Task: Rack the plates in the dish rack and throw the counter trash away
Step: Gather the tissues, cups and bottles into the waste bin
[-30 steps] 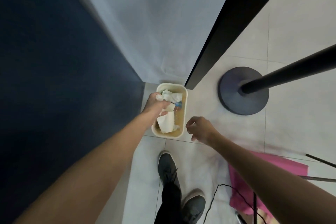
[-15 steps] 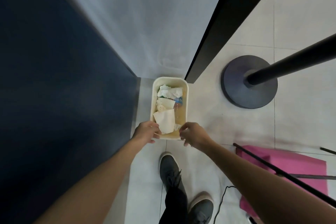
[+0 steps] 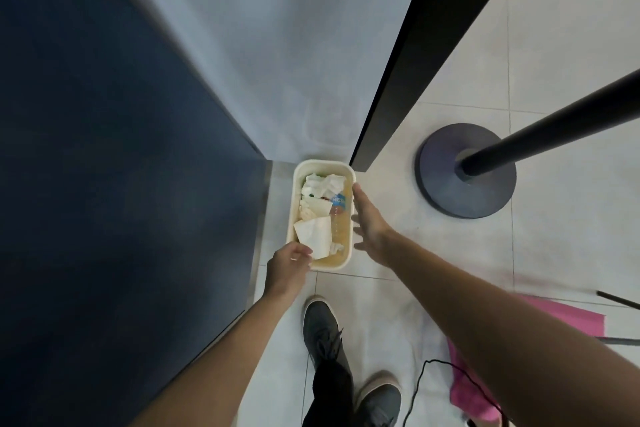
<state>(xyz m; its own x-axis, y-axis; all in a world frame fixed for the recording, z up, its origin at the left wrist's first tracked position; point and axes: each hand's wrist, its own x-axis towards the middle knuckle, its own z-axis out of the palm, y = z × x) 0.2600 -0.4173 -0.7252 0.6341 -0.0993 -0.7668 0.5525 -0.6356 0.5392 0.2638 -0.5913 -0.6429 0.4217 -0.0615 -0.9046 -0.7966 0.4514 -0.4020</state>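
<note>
Trash [image 3: 317, 236] is seen lying in the bin [image 3: 323, 162]. The right hand [image 3: 367, 218] is held spread-fingered beside it and the left hand [image 3: 289, 267] curled at its rim, grip unclear. No plates are shown.

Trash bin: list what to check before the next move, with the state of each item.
1. Trash bin upright on the floor: ok.
2. Crumpled tissue inside the bin: ok.
3. Folded paper inside the bin: ok.
4. Left hand gripping the near corner: cannot tell.
5. Right hand empty, fingers straight beside the right rim: ok.
6. Black cable clear of the right shoe: not ok, it lies close beside it.
</note>
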